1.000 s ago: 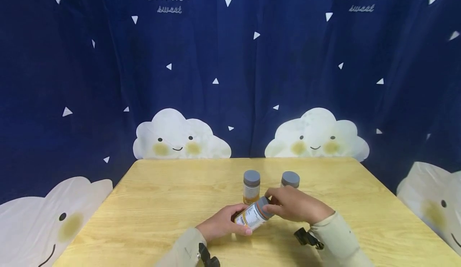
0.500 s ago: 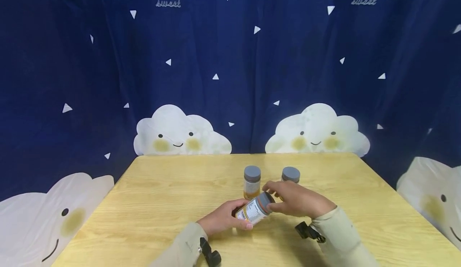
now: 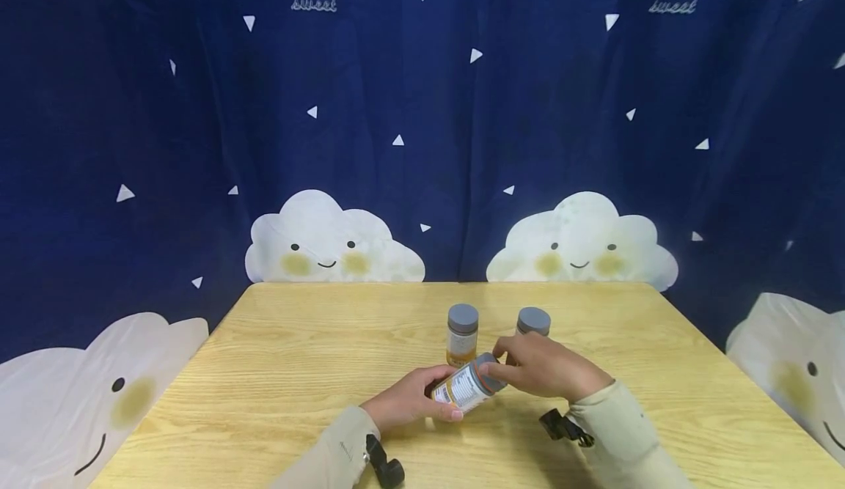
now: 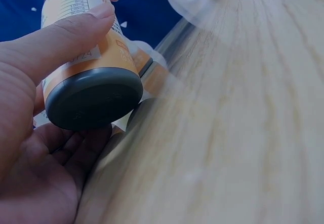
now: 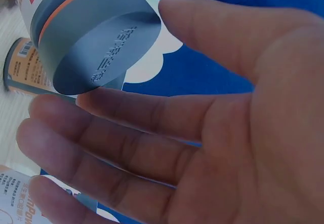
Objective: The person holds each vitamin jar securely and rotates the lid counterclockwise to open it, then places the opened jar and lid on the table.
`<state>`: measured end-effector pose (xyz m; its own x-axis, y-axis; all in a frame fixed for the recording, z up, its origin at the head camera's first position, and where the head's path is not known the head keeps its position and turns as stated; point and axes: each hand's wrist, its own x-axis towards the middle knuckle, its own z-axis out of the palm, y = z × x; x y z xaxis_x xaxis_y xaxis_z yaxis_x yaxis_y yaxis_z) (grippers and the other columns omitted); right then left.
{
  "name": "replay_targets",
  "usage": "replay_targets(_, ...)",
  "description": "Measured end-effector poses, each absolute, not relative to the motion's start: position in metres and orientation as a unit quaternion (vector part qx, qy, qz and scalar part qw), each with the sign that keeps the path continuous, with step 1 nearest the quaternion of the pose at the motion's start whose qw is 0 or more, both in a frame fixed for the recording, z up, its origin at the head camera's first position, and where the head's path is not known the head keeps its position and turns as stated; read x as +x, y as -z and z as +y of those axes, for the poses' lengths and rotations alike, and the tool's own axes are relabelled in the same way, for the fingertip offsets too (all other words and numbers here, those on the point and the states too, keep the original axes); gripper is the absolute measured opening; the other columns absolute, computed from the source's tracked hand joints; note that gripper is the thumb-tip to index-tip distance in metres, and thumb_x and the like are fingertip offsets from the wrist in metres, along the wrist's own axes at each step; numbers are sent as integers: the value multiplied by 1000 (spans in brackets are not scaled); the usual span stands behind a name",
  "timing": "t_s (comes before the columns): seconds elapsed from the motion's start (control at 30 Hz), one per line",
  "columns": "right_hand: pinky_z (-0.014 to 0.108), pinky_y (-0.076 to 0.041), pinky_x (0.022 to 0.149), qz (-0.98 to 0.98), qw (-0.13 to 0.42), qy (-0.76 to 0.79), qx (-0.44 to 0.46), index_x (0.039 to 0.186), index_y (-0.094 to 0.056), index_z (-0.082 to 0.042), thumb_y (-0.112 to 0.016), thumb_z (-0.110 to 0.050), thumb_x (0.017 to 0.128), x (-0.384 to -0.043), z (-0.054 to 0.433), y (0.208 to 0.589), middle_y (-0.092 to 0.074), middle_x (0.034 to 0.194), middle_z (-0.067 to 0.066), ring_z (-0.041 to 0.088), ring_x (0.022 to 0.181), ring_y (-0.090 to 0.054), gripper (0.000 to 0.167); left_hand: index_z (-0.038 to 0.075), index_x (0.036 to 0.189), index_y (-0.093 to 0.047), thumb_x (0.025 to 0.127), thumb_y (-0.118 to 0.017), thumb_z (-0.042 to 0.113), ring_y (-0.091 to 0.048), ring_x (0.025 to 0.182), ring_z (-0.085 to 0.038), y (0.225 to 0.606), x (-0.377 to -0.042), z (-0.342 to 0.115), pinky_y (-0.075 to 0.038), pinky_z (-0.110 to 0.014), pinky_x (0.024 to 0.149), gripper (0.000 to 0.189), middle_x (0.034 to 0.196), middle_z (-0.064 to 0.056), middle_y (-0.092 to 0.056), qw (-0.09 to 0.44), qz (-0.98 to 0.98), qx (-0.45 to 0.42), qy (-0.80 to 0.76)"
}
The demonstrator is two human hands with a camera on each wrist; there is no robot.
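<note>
My left hand (image 3: 411, 399) grips a supplement bottle (image 3: 464, 388) with a white and orange label, its thumb across the label. The bottle lies tilted over the table, its grey cap (image 5: 109, 46) pointing up to the right. In the left wrist view the dark round base (image 4: 93, 102) faces the camera. My right hand (image 3: 551, 366) pinches the cap edge between thumb and index finger; its other fingers (image 5: 126, 143) stretch out below, off the cap. Embossed characters show on the cap top, and an orange ring runs round below the cap.
Two similar grey-capped bottles stand upright behind the hands: the left bottle (image 3: 461, 344), close behind the held one, and the right bottle (image 3: 533, 320), partly hidden by the right hand. The wooden table (image 3: 317, 357) ends at a blue cloud-patterned curtain (image 3: 449, 108).
Half a second ago the right fingers were spread off the cap, showing its top; now they are back on it. The left hand keeps its grip on the bottle. The head view shifted slightly.
</note>
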<state>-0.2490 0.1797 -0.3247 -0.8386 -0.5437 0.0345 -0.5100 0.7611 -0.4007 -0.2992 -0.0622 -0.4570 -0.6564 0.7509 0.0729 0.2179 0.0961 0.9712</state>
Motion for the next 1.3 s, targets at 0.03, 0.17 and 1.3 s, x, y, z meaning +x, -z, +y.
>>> replay_targets(0.03,30,-49,60,938,40,200,-282,103,-66,-3,-60,-44,93,-249,180,325,-69,90,3,7,69,-59,42,17,134,-53,85,-75,29,-60,99,-16,458,-300,-62,-50,-30,84,55,114,0,-61,232,701,345,-580)
replay_targets(0.17,28,-48,57,933,45,211,-287,102,-65,-4,-61,-41,93,-249,180,328,-67,84,1,7,65,-57,38,18,134,-53,85,-76,30,-60,99,-16,460,-300,-62,-50,-30,84,56,113,0,-62,233,698,346,-583)
replay_targets(1.3,32,-50,64,930,57,221,-289,112,-59,-6,-68,-37,89,-249,179,324,-66,94,6,14,79,-61,39,19,134,-53,85,-75,29,-59,100,-17,461,-302,-62,-50,-31,85,55,114,-1,-61,227,705,349,-575)
